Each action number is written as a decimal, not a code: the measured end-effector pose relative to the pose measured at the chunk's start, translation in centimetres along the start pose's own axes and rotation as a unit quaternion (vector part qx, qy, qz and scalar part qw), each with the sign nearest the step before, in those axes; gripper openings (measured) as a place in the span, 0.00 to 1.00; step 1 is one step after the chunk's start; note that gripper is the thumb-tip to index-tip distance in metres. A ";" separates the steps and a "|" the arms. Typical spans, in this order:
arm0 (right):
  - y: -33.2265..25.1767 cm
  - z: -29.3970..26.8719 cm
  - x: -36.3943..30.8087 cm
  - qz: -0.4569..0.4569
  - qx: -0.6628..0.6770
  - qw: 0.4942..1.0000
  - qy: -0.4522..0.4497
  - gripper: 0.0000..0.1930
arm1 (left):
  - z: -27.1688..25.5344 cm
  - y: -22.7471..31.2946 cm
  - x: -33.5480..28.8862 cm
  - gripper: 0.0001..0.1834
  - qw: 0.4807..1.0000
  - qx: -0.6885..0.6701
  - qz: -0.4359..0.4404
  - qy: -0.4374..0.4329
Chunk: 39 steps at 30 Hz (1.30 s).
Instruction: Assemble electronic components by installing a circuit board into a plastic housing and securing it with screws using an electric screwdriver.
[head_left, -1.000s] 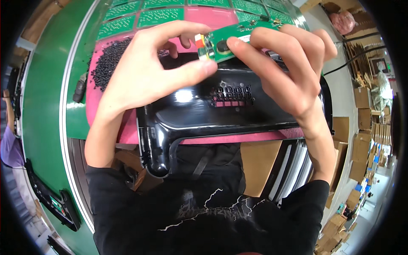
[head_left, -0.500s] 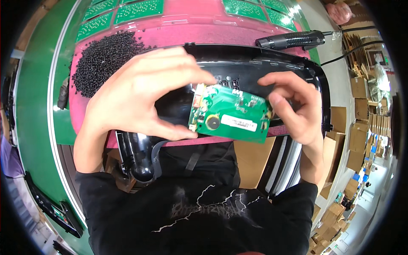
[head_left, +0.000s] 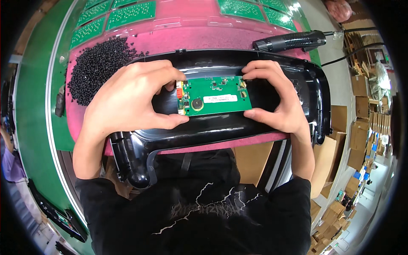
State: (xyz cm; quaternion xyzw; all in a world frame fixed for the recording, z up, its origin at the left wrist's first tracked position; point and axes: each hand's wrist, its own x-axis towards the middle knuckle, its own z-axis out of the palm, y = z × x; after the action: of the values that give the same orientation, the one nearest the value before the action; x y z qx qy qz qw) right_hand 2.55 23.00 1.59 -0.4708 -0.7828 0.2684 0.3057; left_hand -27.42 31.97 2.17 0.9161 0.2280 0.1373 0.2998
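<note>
A green circuit board (head_left: 216, 89) with a white label, a round black buzzer and small connectors lies between my two hands. My left hand (head_left: 144, 95) grips its left end, thumb at the lower corner and fingers at the upper one. My right hand (head_left: 276, 95) pinches the right end in the same way, thumb below and fingertips above. Beneath the board is a large glossy black plastic housing (head_left: 204, 135), its hollow side up. Whether the board touches the housing I cannot tell.
A heap of small black screws (head_left: 100, 66) lies left on the pink mat (head_left: 178, 36). Behind the housing rests a black electric screwdriver (head_left: 291, 41) with a cord. Clear trays with green circuit boards (head_left: 131, 15) stand at the back. Cardboard boxes (head_left: 359, 123) are stacked at right.
The circuit board has moved left and away from me, and its tilt has levelled out. My right hand has closed onto its right end. The housing's right side sits slightly nearer to me.
</note>
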 end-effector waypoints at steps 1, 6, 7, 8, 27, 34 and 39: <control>-0.1 0.2 0.1 0.004 -0.018 1.000 -0.003 0.29 | 0.2 -0.2 -0.1 0.31 1.000 0.003 0.002 0.014; -0.4 1.0 0.2 0.020 -0.042 0.999 -0.006 0.29 | 0.1 0.1 -0.2 0.31 0.999 0.037 -0.002 0.010; -0.5 1.2 0.2 0.023 -0.048 0.999 -0.007 0.29 | 0.1 0.2 -0.2 0.31 0.999 0.046 -0.005 0.010; -0.5 1.2 0.2 0.027 -0.055 0.998 -0.008 0.29 | 0.2 0.1 -0.1 0.31 0.999 0.045 -0.006 0.010; -0.8 1.8 0.4 0.026 -0.073 0.997 -0.010 0.29 | 0.3 -0.1 -0.6 0.33 0.997 0.082 0.003 0.012; -1.0 2.4 0.7 0.030 -0.077 0.997 -0.010 0.29 | 0.4 -0.4 -1.0 0.32 0.996 0.088 -0.009 0.010; -1.3 2.6 1.0 0.053 -0.095 0.994 -0.010 0.29 | 0.1 -0.5 -1.0 0.32 0.994 0.112 -0.015 -0.002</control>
State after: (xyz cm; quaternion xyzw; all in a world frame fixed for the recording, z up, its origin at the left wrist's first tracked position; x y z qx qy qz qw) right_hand -0.48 22.98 1.03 -0.5362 -0.7817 0.2133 0.2365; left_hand -28.43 31.83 1.69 0.9406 0.2550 0.1051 0.1980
